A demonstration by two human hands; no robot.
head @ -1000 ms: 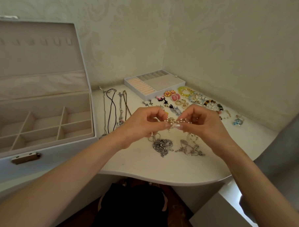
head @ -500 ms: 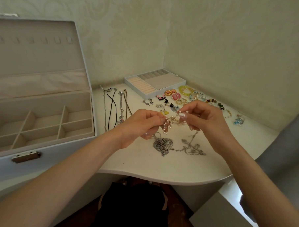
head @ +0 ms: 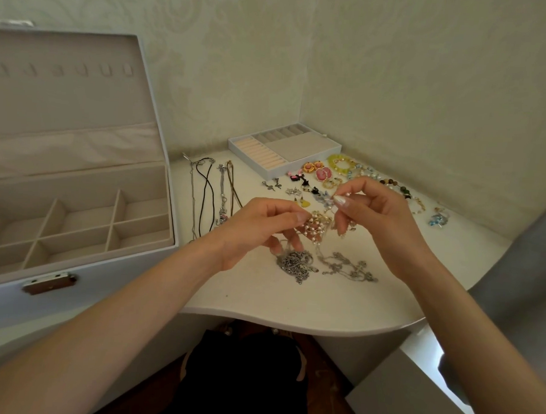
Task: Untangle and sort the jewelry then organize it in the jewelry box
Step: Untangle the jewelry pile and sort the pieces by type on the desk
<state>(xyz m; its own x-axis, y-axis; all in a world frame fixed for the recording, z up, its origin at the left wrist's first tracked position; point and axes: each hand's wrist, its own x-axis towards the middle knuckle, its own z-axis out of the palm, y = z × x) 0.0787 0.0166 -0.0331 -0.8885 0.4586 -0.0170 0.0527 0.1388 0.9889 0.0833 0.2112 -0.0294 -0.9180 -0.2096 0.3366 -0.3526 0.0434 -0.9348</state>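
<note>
Left hand and right hand both pinch tangled gold-and-pearl bead chain above white desk middle; no readable writing.

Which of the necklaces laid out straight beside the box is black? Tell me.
The black cord necklace, second from the left in that row, between silver chains; a golden-brown chain lies rightmost.

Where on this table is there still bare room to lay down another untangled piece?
Bare table runs along the front edge, below the tangled chains, and right of the right hand, in front of the blue trinket. The jewelry box compartments look bare too. The back is crowded with earrings and bracelets.
</note>
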